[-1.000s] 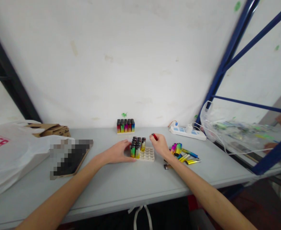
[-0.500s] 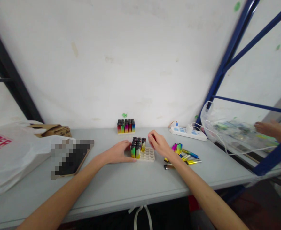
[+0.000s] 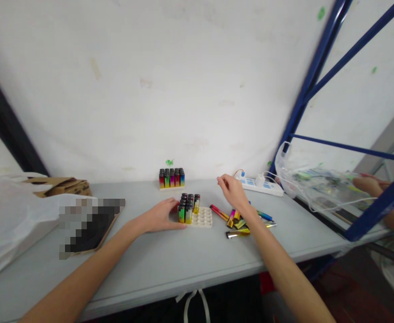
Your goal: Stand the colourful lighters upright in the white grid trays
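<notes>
Several cigarette lighters (image 3: 185, 211) with black tops and shiny coloured bodies stand upright in the left part of a white tray (image 3: 203, 218) with round holes. My left hand (image 3: 161, 215) is held around the tray's left end, fingers at its back corner and thumb along its front edge. Right of the tray, my right hand (image 3: 233, 192) is raised above the table with its fingers curled together; whether they hold anything is hidden. Below it lies a pile of loose lighters (image 3: 237, 220), red, gold and blue, partly covered by my right forearm.
Against the wall stands another full set of lighters (image 3: 171, 178). A white power strip (image 3: 262, 185) with cables lies at the back right, near a blue metal frame (image 3: 297, 107). At left are a plastic bag (image 3: 18, 215), cardboard (image 3: 65, 185) and a dark flat object (image 3: 94, 229). Another person's hand (image 3: 368, 185) shows at far right.
My right hand has moved up and right, away from the tray, uncovering a red lighter in the pile. My left hand stays at the tray. The view has shifted slightly to the right.
</notes>
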The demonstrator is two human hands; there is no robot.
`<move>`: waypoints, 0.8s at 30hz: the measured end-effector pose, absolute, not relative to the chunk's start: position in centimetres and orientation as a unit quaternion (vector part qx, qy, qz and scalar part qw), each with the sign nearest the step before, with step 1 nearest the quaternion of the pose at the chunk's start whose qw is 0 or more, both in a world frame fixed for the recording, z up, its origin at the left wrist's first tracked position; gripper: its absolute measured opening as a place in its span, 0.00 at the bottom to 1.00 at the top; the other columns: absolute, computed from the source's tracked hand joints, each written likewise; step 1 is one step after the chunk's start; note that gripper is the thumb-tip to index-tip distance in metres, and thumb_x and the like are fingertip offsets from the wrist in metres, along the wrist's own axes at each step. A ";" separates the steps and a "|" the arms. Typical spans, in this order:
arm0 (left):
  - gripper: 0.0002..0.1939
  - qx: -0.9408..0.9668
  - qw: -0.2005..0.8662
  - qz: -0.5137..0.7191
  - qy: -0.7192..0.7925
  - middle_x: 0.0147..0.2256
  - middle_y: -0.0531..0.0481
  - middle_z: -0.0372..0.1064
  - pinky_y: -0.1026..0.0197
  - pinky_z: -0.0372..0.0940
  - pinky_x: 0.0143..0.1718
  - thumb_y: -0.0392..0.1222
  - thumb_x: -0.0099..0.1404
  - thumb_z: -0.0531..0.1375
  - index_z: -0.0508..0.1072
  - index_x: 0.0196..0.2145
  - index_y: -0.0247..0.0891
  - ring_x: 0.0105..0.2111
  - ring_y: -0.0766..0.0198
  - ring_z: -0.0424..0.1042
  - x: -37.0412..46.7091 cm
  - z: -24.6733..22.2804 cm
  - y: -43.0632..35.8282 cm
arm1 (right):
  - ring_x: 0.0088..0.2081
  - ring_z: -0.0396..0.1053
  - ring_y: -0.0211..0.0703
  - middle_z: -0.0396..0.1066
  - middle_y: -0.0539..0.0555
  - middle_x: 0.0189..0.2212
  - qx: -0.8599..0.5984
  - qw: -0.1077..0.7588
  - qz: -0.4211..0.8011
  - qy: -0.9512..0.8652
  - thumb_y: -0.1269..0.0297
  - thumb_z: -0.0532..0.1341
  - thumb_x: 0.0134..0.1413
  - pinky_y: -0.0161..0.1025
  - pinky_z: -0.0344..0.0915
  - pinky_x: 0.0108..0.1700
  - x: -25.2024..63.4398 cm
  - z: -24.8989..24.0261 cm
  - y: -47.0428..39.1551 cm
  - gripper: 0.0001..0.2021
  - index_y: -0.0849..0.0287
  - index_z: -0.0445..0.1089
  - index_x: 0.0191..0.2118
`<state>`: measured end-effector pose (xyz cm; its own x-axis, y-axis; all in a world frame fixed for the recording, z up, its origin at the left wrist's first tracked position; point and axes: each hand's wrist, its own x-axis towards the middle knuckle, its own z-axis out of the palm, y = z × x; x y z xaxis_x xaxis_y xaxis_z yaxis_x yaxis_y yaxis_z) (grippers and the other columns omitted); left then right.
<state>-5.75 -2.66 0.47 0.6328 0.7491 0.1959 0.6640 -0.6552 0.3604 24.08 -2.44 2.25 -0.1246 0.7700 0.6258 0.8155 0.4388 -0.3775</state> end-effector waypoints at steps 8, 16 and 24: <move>0.35 0.892 0.132 0.168 0.398 0.43 0.40 0.74 0.51 0.68 0.44 0.71 0.50 0.65 0.74 0.42 0.37 0.42 0.45 0.74 -5.6 0.7 -2.8 | 0.34 0.74 0.46 0.80 0.59 0.37 -0.580 0.119 0.140 -0.794 0.52 0.63 0.59 0.36 0.64 0.36 25.9 1.4 -3.3 0.17 0.62 0.79 0.43; 0.35 0.884 0.151 0.170 0.408 0.44 0.42 0.74 0.52 0.68 0.46 0.70 0.49 0.66 0.74 0.42 0.39 0.44 0.46 0.73 -5.5 0.6 -2.9 | 0.40 0.75 0.48 0.80 0.60 0.40 -0.536 0.109 0.102 -0.831 0.61 0.59 0.63 0.37 0.64 0.42 24.2 0.8 -2.8 0.13 0.62 0.79 0.44; 0.33 0.891 0.156 0.166 0.393 0.42 0.42 0.73 0.52 0.68 0.44 0.68 0.51 0.66 0.74 0.42 0.37 0.41 0.48 0.73 -5.5 0.8 -3.0 | 0.32 0.71 0.41 0.76 0.54 0.33 -0.446 0.342 0.166 -0.811 0.57 0.53 0.68 0.37 0.66 0.38 23.8 2.0 -3.8 0.14 0.61 0.67 0.51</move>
